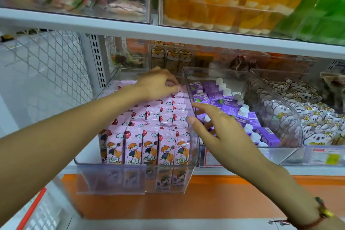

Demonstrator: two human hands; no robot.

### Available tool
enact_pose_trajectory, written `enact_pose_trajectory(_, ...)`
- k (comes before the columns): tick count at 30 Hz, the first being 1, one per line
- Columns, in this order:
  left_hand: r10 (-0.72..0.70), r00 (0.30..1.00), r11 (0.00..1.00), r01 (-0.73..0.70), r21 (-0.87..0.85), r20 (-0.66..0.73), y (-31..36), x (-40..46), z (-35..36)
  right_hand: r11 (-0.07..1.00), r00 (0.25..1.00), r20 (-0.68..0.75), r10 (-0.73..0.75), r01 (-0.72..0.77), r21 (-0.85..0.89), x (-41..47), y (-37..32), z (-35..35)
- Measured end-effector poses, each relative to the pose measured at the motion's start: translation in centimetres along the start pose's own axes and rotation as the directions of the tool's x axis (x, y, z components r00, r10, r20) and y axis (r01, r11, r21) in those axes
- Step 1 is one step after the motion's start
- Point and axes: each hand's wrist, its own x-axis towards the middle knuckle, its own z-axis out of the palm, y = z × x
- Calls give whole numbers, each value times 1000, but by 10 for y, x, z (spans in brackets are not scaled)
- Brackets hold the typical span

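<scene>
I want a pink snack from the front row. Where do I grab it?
Pinch the top edge of a front packet from above. They stand upright, squeezed side by side, and the front wall of the bin covers their bottoms, so only the tops are free.

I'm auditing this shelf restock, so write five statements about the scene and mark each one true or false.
1. The left hand's fingers curl onto the back rows of the pink packets. True.
2. The pink packets stand in a wire basket. False: they stand in a clear plastic bin.
3. The right hand grips a purple carton. False: its fingers are straight and hold nothing, beside the bin's right wall.
4. Purple cartons with white caps lie in the neighbouring bin on the right. True.
5. A bracelet sits on the right wrist. True.
</scene>
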Motion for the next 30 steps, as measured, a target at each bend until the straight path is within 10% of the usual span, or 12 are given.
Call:
enact_pose_trajectory(9,-197,980,941,188,-282,-6,16,-8,1,1000,997,-77,4,-7,-28,-6,-2,-4)
enact_pose_trajectory(17,-511,785,617,51,-785,-351,56,-60,-34,986,944,-329,34,21,163,9,-18,-9)
enact_pose_trajectory(26,-412,813,508,-170,-844,-412,86,-142,-55,911,975,-53,-217,222,348,9,-64,3)
enact_pose_trajectory(30,-338,858,553,-150,-820,-385,81,-153,-48,738,999,-41,-16,40,673,12,-70,3)
